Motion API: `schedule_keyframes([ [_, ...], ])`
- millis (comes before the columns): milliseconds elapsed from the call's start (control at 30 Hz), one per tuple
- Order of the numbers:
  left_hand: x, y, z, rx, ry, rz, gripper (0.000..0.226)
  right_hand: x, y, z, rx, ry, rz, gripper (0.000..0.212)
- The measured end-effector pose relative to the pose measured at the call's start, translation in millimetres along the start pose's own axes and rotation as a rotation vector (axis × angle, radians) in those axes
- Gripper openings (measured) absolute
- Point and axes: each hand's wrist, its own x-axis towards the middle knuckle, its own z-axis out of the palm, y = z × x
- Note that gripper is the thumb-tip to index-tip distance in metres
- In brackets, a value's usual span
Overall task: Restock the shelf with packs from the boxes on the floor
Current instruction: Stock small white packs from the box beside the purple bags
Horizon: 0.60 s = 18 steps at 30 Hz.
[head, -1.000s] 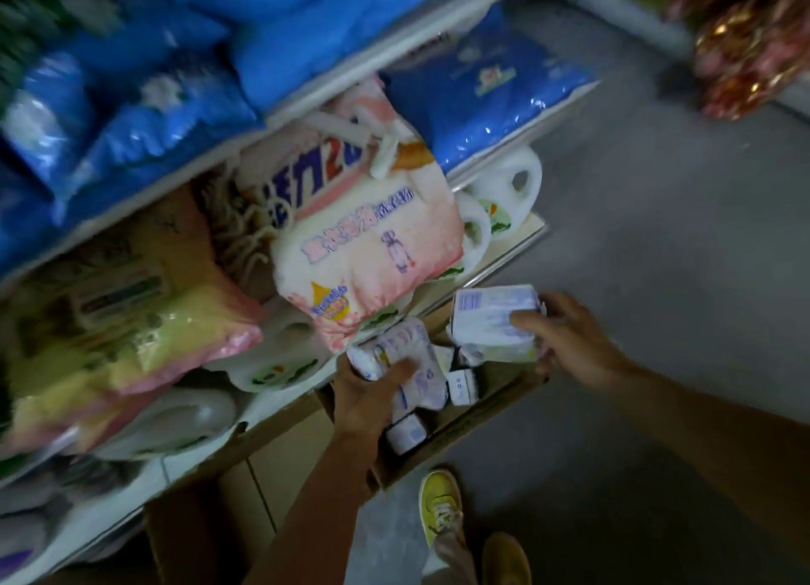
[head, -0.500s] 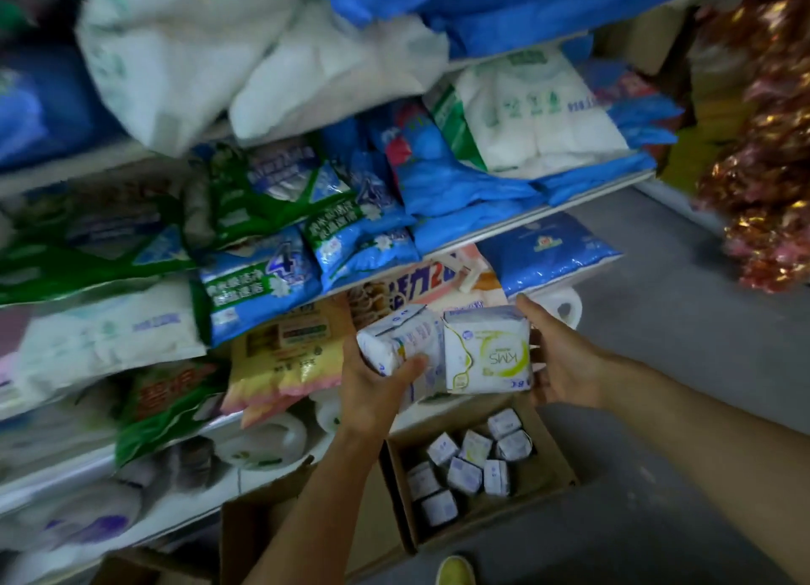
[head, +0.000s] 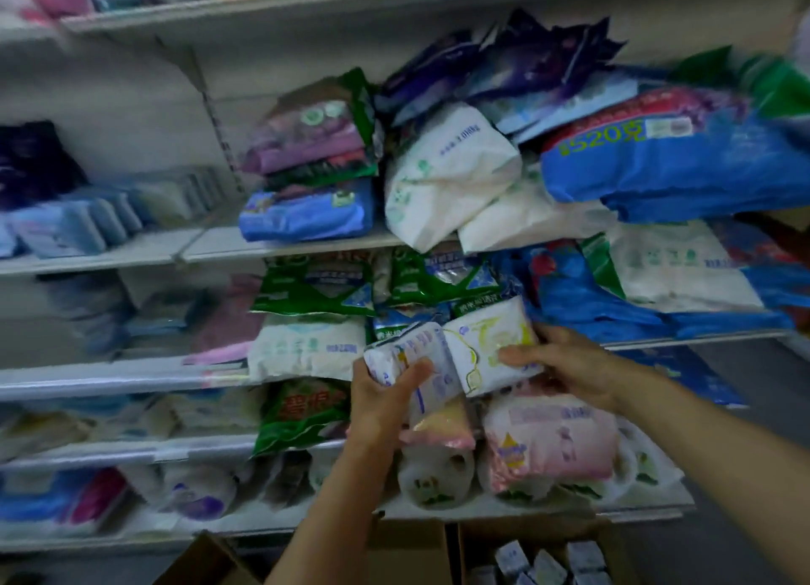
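My left hand [head: 385,402] grips a white pack with blue print [head: 410,358], held up in front of the shelves. My right hand [head: 565,365] holds a second white pack with a yellow-green design [head: 486,343] right beside it; the two packs touch. Both are at the height of the third shelf [head: 109,376] from the top. An open cardboard box [head: 539,536] on the floor at the bottom right holds several more small white packs [head: 548,562].
The shelves are crowded with bags: green and blue packs [head: 315,286], big white bags [head: 447,176], a large blue bag [head: 675,163], pink bags [head: 552,444]. Another open box flap [head: 206,558] sits at the bottom left. The second shelf's left stretch [head: 144,247] holds small blue packs.
Both hands rose with their packs from the box on the floor to shelf height. My view swung up from the floor to the upper shelves.
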Motion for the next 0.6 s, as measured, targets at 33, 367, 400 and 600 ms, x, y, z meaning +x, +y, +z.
schedule_keyframes([
  [33, 2, 8, -16, -0.018, 0.027, 0.020, 0.053, 2, -13, 12, -0.049, 0.020, -0.027, 0.039],
  [367, 12, 82, -196, -0.011, 0.177, 0.145, 0.042, 33, -119, 189, -0.553, -0.123, -0.199, 0.063],
  [400, 12, 88, -214, -0.008, 0.181, 0.148, 0.040, 36, -126, 209, -0.556, -0.103, -0.226, 0.074],
  [600, 10, 107, -293, -0.109, 0.134, 0.033, 0.035, 43, -147, 317, -0.186, 0.043, -0.407, 0.086],
])
